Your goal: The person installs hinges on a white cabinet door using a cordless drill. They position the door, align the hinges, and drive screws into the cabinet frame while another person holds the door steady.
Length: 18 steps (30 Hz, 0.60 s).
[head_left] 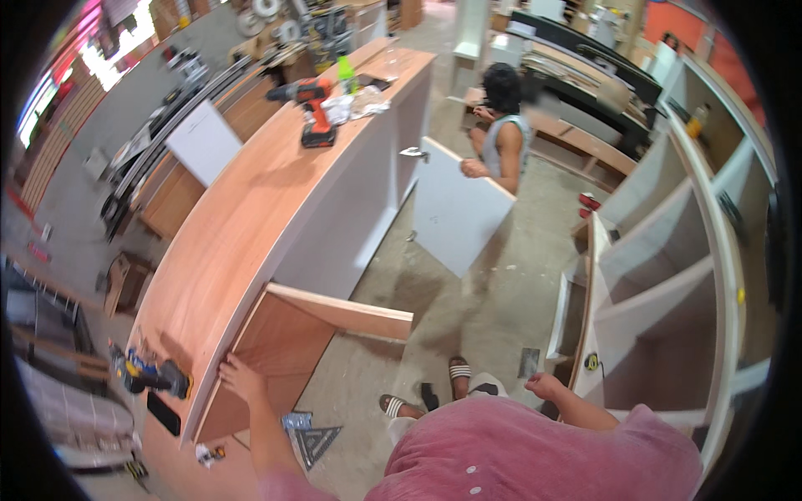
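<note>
A long wooden cabinet (225, 242) with a plywood top and a white inner face runs away from me on the left. My left hand (242, 380) lies with spread fingers on the near edge of a plywood door (284, 359) swung out from the cabinet's side. By that hand, a yellow and black cordless drill (154, 374) and a black phone (163, 413) rest on the top. My right hand (545, 386) hangs by my right side, fingers curled; whatever they may hold is hidden. A tape measure (592, 361) is near it, on the right-hand cabinet.
Ahead, a co-worker (505, 125) crouches, holding a white door panel (462, 209) with hinges. An orange drill (314, 113) and green bottle (346, 75) stand on the far top. A speed square (317, 445) lies on the floor. Open white shelving (660, 292) lines the right.
</note>
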Each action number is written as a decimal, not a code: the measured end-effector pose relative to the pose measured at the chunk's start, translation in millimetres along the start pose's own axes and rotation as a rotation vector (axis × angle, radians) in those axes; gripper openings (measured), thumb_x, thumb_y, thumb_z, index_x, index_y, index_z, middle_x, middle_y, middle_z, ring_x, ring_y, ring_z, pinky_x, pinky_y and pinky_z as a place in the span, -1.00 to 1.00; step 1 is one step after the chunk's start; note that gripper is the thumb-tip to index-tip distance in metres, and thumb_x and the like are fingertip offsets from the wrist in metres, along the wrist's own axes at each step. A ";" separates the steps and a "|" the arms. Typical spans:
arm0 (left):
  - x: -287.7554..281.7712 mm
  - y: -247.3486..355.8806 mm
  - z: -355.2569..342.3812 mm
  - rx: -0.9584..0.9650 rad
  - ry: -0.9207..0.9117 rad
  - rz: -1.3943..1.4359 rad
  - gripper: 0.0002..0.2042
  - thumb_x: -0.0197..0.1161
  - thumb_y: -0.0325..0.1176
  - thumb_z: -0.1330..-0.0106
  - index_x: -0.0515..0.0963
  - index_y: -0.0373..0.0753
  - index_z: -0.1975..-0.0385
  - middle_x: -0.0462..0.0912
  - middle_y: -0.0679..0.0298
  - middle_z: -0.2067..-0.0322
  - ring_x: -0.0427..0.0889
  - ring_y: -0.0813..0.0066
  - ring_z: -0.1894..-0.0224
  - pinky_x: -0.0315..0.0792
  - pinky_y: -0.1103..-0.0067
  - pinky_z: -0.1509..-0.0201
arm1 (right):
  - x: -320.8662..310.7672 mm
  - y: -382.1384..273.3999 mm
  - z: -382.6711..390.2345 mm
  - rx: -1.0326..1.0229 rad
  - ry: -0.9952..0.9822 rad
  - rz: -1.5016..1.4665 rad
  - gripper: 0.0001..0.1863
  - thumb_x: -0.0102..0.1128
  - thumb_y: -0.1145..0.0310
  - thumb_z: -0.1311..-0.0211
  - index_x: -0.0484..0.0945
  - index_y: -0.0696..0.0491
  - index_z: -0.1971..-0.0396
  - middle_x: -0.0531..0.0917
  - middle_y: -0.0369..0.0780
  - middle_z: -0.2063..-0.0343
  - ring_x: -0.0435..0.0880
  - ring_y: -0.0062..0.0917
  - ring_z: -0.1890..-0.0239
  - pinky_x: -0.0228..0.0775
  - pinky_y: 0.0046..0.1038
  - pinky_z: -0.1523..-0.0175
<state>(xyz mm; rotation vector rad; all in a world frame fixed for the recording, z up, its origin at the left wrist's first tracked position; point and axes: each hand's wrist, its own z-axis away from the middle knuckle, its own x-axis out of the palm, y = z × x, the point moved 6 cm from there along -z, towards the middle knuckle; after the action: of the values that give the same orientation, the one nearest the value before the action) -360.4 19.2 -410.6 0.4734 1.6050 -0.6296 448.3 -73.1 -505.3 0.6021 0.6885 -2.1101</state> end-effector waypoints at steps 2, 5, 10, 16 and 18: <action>-1.5 3.8 0.2 -0.003 0.009 0.012 -0.12 0.39 -0.10 -0.18 0.02 -0.17 -0.43 0.06 -0.17 -0.38 0.04 -0.19 -0.44 0.12 0.01 -0.41 | 21.6 17.1 12.3 -0.013 -0.015 0.049 -0.46 0.21 -0.01 -0.14 0.67 0.20 0.13 0.69 0.03 0.11 0.65 -0.09 0.02 0.44 -0.21 -0.13; -11.5 5.2 1.9 -0.028 0.043 0.059 -0.18 0.38 -0.14 -0.21 0.06 -0.14 -0.42 0.09 -0.13 -0.36 0.07 -0.17 -0.42 0.24 0.02 -0.34 | 53.4 40.7 21.7 0.017 -0.049 0.073 -0.45 0.21 -0.03 -0.13 0.68 0.20 0.15 0.69 0.05 0.13 0.65 -0.07 0.03 0.45 -0.21 -0.12; -17.6 3.2 8.4 -0.023 0.073 0.086 -0.23 0.37 -0.19 -0.22 0.10 -0.07 -0.40 0.15 -0.07 -0.32 0.12 -0.14 -0.40 0.38 0.07 -0.24 | 83.7 46.9 27.4 0.038 -0.017 0.011 -0.46 0.19 -0.02 -0.12 0.69 0.20 0.17 0.70 0.07 0.17 0.66 -0.07 0.06 0.47 -0.21 -0.08; -36.9 9.0 32.6 0.005 0.149 0.000 -0.26 0.37 -0.21 -0.20 0.16 -0.01 -0.38 0.25 0.04 -0.28 0.33 -0.04 -0.28 0.46 0.11 -0.15 | 91.9 11.8 28.2 -0.013 -0.010 -0.031 -0.50 0.20 0.01 -0.12 0.69 0.14 0.15 0.71 0.03 0.18 0.67 -0.11 0.09 0.49 -0.23 -0.05; -49.6 12.7 39.6 0.047 0.171 -0.008 -0.39 0.32 -0.22 -0.22 0.29 -0.02 -0.30 0.39 0.10 -0.18 0.45 0.02 -0.17 0.51 0.13 -0.05 | 86.5 3.8 29.1 -0.031 -0.007 -0.060 -0.52 0.20 0.03 -0.13 0.69 0.13 0.14 0.71 0.01 0.16 0.68 -0.14 0.09 0.49 -0.26 -0.04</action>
<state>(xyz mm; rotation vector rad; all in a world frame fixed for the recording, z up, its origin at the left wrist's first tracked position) -315.7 6.1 -365.6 0.5681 1.7575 -0.6479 398.6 -141.9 -538.8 0.5632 0.7425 -2.1515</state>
